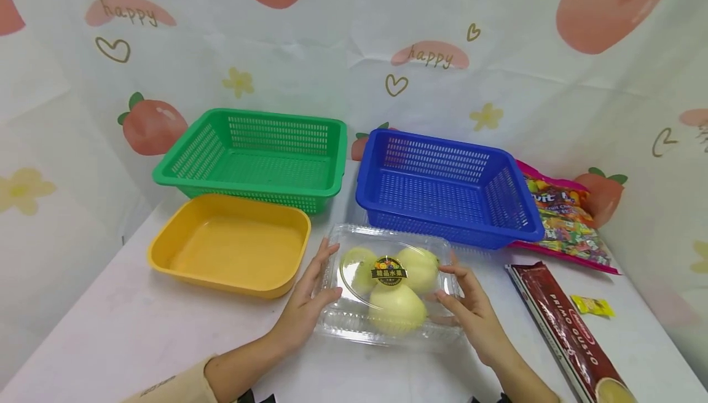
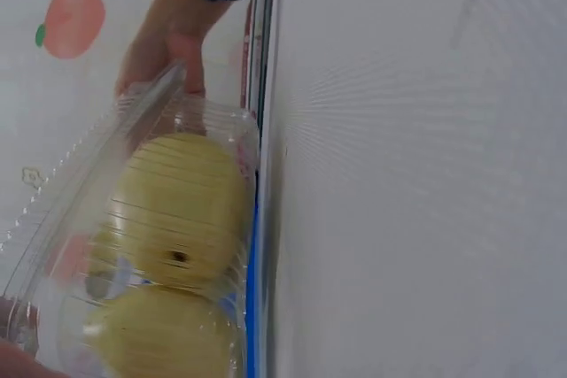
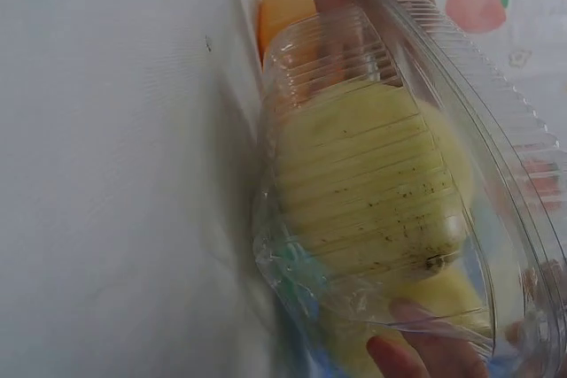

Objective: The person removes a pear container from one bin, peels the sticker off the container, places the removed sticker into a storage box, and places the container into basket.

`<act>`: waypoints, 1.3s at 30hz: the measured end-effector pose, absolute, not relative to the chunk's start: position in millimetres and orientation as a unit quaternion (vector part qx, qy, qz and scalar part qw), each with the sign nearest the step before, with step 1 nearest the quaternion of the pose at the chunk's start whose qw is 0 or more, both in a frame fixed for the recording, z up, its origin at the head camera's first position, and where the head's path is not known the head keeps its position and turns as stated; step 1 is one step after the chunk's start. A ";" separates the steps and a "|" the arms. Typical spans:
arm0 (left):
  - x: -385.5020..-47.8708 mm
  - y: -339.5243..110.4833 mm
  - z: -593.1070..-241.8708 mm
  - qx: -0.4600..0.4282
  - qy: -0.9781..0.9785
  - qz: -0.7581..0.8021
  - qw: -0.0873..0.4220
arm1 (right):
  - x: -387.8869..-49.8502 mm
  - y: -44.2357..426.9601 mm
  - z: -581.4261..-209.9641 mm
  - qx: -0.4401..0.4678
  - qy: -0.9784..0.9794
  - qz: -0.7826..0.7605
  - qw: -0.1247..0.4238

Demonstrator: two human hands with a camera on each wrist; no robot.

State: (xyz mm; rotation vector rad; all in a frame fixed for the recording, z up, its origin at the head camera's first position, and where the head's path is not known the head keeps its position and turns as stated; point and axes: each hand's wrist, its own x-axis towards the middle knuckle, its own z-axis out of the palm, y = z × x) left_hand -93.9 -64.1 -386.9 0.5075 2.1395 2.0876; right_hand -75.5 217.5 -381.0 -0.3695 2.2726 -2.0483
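At the left, a shallow yellow plastic tray with rounded corners [image 1: 232, 249] sits in front of a deep green slotted plastic basket [image 1: 260, 166]; both stand open side up, which probably keeps them easy to reach into. Just right of the tray, the left hand [image 1: 306, 305] grips the left end of a clear ribbed plastic box [image 1: 354, 322], thumb over the top edge and fingers along the side. The box, near the middle of the white table [image 1: 99, 329], holds 3 round pale-yellow fruits [image 1: 397, 306] under a black-and-gold label [image 1: 389, 271]. A blue slotted plastic basket [image 1: 431, 197] stands behind it. The right hand [image 1: 472, 308] holds the opposite end, thumb inward and wrist angled in; 2 opposed grips likely balance the weight. Further right lie a pink-edged candy bag [image 1: 570, 231], a long dark-red packet [image 1: 570, 335] and 1 small yellow wrapped sweet [image 1: 593, 306].
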 end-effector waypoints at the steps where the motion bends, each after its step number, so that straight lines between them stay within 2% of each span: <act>1: -94.6 -64.2 -387.9 0.165 0.705 0.688 0.055 | -76.1 217.4 -382.2 -0.117 0.738 -0.664 0.032; 16: -98.3 -68.6 -401.1 0.173 0.714 0.676 0.049 | -83.2 215.7 -388.5 -0.137 0.744 -0.653 0.035; 22: -97.7 -68.1 -401.4 0.179 0.703 0.687 0.048 | -83.9 221.6 -381.5 -0.100 0.828 -0.551 0.029; 31: -98.7 -65.1 -404.5 0.177 0.697 0.692 0.062 | -97.0 247.1 -338.0 -0.153 0.892 -0.424 0.033; 39: -98.5 -68.1 -405.0 0.205 0.693 0.690 0.040 | -124.1 239.0 -298.7 -0.234 0.903 -0.358 0.032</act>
